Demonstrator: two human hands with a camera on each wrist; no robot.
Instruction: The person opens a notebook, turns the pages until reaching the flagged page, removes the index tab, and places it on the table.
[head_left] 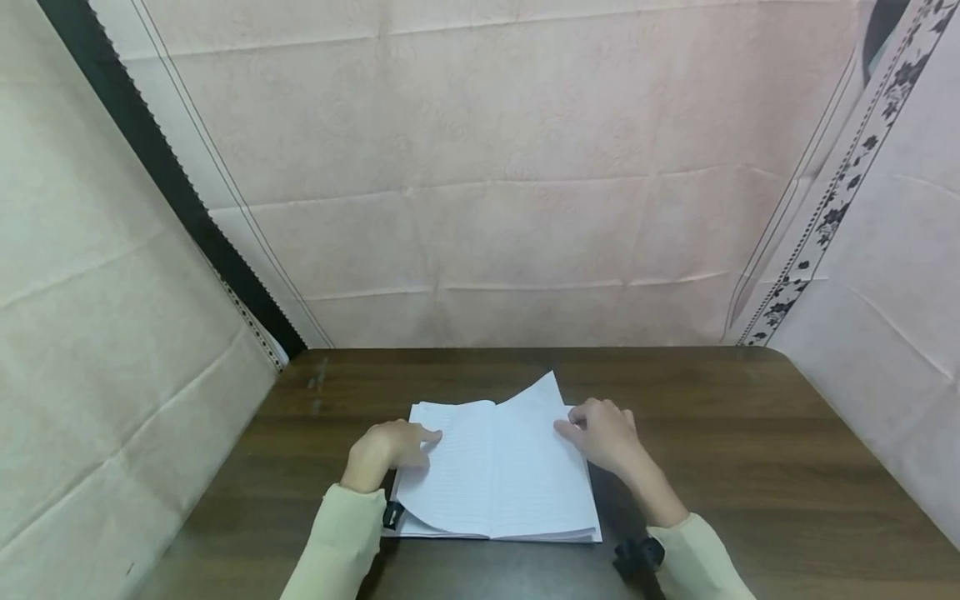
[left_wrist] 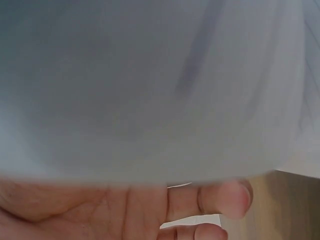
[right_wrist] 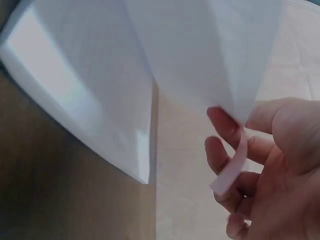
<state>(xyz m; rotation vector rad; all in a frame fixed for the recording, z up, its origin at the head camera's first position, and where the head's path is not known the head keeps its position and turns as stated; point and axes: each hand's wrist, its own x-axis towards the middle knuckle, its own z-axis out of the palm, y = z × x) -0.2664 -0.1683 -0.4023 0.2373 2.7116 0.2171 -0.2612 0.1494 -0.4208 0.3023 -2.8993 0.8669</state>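
An open notebook (head_left: 525, 467) with white ruled pages lies on the wooden table, one right-hand page raised at its top corner. My right hand (head_left: 603, 433) is at the upper right edge. In the right wrist view that hand (right_wrist: 265, 150) pinches a page (right_wrist: 200, 45) between thumb and index finger, its corner bent down past the fingers. My left hand (head_left: 393, 450) is at the left page, thumb pointing inward over it. Seen from the left wrist, a page (left_wrist: 140, 100) curves close over the left hand (left_wrist: 135, 210), hiding its thumb; the visible fingers are fairly straight.
The brown wooden table (head_left: 750, 467) extends on both sides of the notebook. Pale creased cloth (head_left: 510, 183) hangs behind it, with more cloth at the left and right. A dark wrist strap (head_left: 639, 557) shows near the right sleeve.
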